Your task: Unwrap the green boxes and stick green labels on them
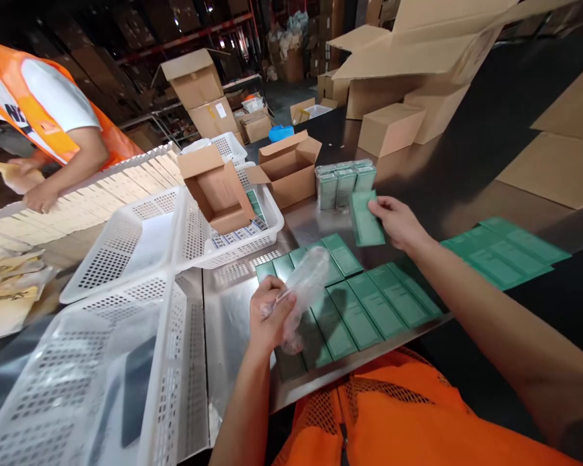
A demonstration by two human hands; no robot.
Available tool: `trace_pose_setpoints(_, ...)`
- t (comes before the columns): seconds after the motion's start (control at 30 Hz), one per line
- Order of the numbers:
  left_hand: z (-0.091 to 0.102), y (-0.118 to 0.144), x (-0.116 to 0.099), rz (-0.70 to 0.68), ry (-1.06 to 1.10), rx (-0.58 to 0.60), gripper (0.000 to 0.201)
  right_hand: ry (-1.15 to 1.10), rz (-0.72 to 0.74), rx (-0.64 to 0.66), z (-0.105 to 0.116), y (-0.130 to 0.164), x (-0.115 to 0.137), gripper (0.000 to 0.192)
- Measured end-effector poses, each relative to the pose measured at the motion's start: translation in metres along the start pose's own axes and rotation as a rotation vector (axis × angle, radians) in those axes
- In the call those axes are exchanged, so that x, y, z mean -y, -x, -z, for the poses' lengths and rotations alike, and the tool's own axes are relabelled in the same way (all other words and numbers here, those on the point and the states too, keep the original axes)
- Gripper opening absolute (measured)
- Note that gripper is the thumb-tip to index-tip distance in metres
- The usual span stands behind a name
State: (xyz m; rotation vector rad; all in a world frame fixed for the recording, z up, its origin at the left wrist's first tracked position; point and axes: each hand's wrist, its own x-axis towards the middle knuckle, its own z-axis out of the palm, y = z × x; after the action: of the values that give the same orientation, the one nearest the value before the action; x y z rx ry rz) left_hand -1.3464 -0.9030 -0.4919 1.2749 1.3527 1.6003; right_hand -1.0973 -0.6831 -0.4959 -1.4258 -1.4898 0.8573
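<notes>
In my left hand [271, 314] is a crumpled clear plastic bag [307, 285], gripped between thumb and fingers above the table. My right hand [397, 221] pinches a flat green box [367, 220] by its right edge, tilted up off the table. Below both hands, rows of similar green boxes [354, 312] lie side by side on the metal table [233, 317]. Just behind the held box stands a block of green boxes in clear wrap [342, 184]. Another group of flat green pieces [508, 249] lies to the right, partly behind my right forearm.
White perforated baskets [175, 336] line the left side; one holds an open carton [218, 197] and small printed boxes. Another open carton [291, 169] stands behind them. Larger cartons [393, 129] fill the back right. A co-worker in an orange vest [43, 110] handles envelopes at far left.
</notes>
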Motion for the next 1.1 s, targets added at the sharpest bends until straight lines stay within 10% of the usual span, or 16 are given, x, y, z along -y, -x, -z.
trace_pose_setpoints(0.13,0.008,-0.003,0.006,-0.058,0.213,0.019,0.021,0.327,-0.002,0.16,0.003,-0.006,-0.023,0.046)
trace_pose_setpoints(0.43,0.019,-0.009,0.015,-0.004,0.404,0.126,0.033,0.839,0.242,0.431,0.004,0.007,-0.014,0.038)
trace_pose_setpoints(0.63,0.013,-0.014,0.014,-0.033,0.451,0.195,0.061,0.9,0.529,0.265,-0.008,-0.032,0.035,0.059)
trace_pose_setpoints(0.83,0.003,-0.011,0.012,0.191,0.343,0.068,0.039,0.92,0.68,0.199,-0.049,-0.077,0.073,0.057)
trace_pose_setpoints(1.1,0.005,-0.017,0.016,0.269,0.328,-0.115,0.06,0.929,0.759,0.238,-0.045,-0.045,0.073,0.045)
